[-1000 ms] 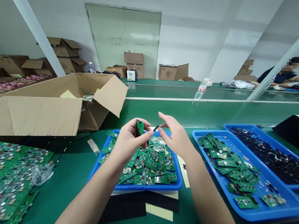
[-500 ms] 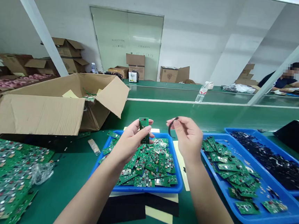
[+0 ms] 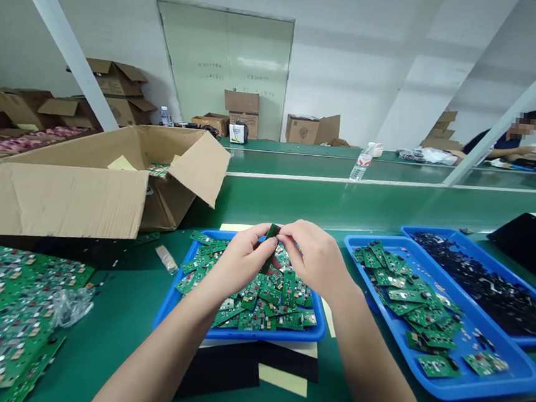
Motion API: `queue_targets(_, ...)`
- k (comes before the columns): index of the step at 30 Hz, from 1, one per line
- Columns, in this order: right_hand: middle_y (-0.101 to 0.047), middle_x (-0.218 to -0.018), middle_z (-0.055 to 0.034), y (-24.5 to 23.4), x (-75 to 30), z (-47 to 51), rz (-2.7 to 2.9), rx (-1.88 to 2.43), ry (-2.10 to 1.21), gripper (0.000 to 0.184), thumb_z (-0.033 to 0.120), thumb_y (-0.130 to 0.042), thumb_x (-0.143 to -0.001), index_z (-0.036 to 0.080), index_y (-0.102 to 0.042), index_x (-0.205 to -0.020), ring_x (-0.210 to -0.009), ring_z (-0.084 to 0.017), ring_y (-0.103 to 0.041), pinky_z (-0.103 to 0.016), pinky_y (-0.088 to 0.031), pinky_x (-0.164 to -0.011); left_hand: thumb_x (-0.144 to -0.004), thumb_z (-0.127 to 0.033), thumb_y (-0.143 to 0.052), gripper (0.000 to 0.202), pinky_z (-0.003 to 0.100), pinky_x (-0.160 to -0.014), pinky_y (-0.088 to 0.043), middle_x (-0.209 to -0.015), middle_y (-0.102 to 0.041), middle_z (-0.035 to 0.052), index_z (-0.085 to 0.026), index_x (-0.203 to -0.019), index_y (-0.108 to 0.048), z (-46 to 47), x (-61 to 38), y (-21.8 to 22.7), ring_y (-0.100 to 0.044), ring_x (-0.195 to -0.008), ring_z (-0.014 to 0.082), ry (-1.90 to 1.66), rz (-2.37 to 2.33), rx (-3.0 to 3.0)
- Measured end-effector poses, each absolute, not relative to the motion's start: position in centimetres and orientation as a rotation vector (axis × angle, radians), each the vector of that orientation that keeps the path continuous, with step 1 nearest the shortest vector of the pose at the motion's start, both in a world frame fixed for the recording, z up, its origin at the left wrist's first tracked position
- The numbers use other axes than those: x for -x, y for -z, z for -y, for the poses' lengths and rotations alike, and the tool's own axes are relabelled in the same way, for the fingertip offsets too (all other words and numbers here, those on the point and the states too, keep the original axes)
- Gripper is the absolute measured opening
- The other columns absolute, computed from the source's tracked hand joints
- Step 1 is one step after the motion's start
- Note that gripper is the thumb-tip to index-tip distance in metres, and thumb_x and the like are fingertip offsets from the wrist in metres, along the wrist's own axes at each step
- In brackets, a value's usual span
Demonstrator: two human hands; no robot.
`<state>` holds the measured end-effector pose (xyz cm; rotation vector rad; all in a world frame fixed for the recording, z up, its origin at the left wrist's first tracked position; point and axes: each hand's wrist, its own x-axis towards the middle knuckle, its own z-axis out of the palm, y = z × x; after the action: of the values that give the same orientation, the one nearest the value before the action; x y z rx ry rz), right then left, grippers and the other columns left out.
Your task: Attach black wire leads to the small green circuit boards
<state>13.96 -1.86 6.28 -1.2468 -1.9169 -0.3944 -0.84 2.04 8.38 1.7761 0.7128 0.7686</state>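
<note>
My left hand point(image 3: 247, 255) grips a small green circuit board point(image 3: 272, 231) between thumb and fingers, tilted with its top end up. Against that end my right hand point(image 3: 308, 251) is closed in a pinch. A dark bit of the thin black strip point(image 3: 278, 229) shows at its fingertips; the rest is hidden by the fingers. Both hands meet above a blue tray point(image 3: 237, 334) heaped with loose green circuit boards point(image 3: 262, 297).
Right of it stand a blue tray point(image 3: 476, 393) of boards and another blue tray point(image 3: 525, 342) of small black parts. Left are joined board panels point(image 3: 4, 315) and an open cardboard box point(image 3: 71, 199). A water bottle point(image 3: 360, 165) stands behind; a person point(image 3: 502, 143) sits far right.
My right hand has moved left, bringing the black strip to the board's top end. My left hand has shifted slightly right and tilted the board. The hands now touch or nearly touch.
</note>
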Motion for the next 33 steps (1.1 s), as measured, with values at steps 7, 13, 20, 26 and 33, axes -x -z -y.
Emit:
queue_targets(7, -0.063, -0.073, -0.0062, -6.5, -13.9, 2.1, 1.913, 1.282, 0.367, 0.021, 0.018, -0.040, -0.090, 0.018, -0.057, -0.078, -0.068, -0.018, -0.057, -0.028, -0.044, -0.063, -0.086, -0.026, -0.041, 0.025, 0.022, -0.053, -0.047, -0.060, -0.061, -0.0004, -0.014, -0.077, -0.060, -2.1, 0.8, -8.1, -0.060, -0.056, 0.0119, -0.808, -0.679, -1.817)
queue_targets(13, -0.061, -0.069, -0.0049, -6.4, -13.8, 2.0, 1.895, 1.290, 0.380, 0.019, 0.016, -0.042, -0.087, 0.017, -0.055, -0.073, -0.065, -0.017, -0.055, -0.027, -0.042, -0.061, -0.087, -0.025, -0.040, 0.026, 0.021, -0.053, -0.045, -0.057, -0.059, -0.0018, -0.015, -0.070, -0.056, -1.9, 0.6, -8.1, -0.058, -0.053, 0.0108, -0.818, -0.676, -1.837)
queue_targets(20, -0.058, -0.064, -0.0028, -6.3, -13.7, 1.9, 1.879, 1.350, 0.436, 0.021, 0.017, -0.041, -0.086, 0.019, -0.052, -0.068, -0.062, -0.015, -0.052, -0.026, -0.038, -0.059, -0.087, -0.026, -0.041, 0.024, 0.019, -0.047, -0.040, -0.056, -0.056, -0.0031, -0.016, -0.067, -0.051, -1.7, 0.4, -7.7, -0.058, -0.050, 0.0103, -0.858, -0.742, -1.882)
queue_targets(26, -0.058, -0.062, -0.0010, -6.5, -13.2, 2.2, 1.780, 1.495, 0.382, 0.018, 0.020, -0.044, -0.082, 0.020, -0.050, -0.066, -0.059, -0.015, -0.053, -0.026, -0.035, -0.056, -0.088, -0.027, -0.040, 0.027, 0.018, -0.045, -0.039, -0.048, -0.051, -0.0057, -0.017, -0.066, -0.050, -1.4, -0.1, -7.3, -0.056, -0.043, 0.0094, -0.905, -0.809, -1.929)
queue_targets(33, -0.069, -0.086, -0.0054, -6.8, -12.8, 2.7, 1.576, 1.516, 0.057, 0.026, 0.033, -0.054, -0.083, 0.018, -0.053, -0.105, -0.071, -0.019, -0.065, -0.030, -0.046, -0.061, -0.089, -0.033, -0.042, 0.027, 0.018, -0.044, -0.043, -0.055, -0.053, -0.0049, -0.017, -0.069, -0.052, -1.5, 0.3, -7.6, -0.057, -0.043, 0.0091, -1.035, -0.802, -1.844)
